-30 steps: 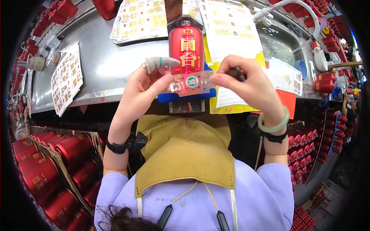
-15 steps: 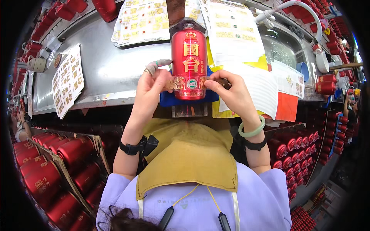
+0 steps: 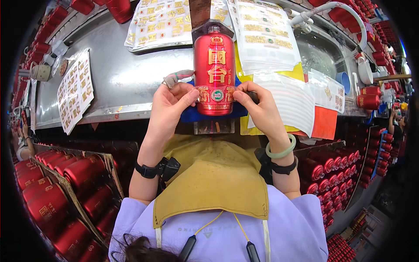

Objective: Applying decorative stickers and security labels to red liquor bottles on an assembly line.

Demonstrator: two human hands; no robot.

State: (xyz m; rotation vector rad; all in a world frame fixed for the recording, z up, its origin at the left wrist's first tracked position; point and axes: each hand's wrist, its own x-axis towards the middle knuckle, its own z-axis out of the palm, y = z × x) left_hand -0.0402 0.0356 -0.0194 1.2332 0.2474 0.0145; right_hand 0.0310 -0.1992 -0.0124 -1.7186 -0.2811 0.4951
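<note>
A glossy red bottle [image 3: 214, 48] with gold characters lies in front of me, its neck pointing away. Across its lower part runs a decal strip [image 3: 217, 95] with gold figures and a round green-and-white emblem. My left hand [image 3: 174, 98] is closed at the strip's left end, thumb against the bottle's side; a grey cover sits on one finger. At the right end my right hand [image 3: 257, 102] pinches the strip between thumb and forefinger. A blue cloth [image 3: 192, 114] shows beneath the bottle.
Decal sheets [image 3: 159, 22] lie on the metal bench [image 3: 109, 74], with another pile [image 3: 76, 94] at left. On the right are white paper sheets [image 3: 283, 94], a sink with a curved white pipe [image 3: 345, 5], and a blue cup [image 3: 343, 79]. Crates of red bottles [image 3: 48, 205] flank me.
My left thumb and fingers have shifted in against the bottle's side. The strip's left end, which stuck out beyond the bottle, now lies closer along it. My right hand has barely moved.
</note>
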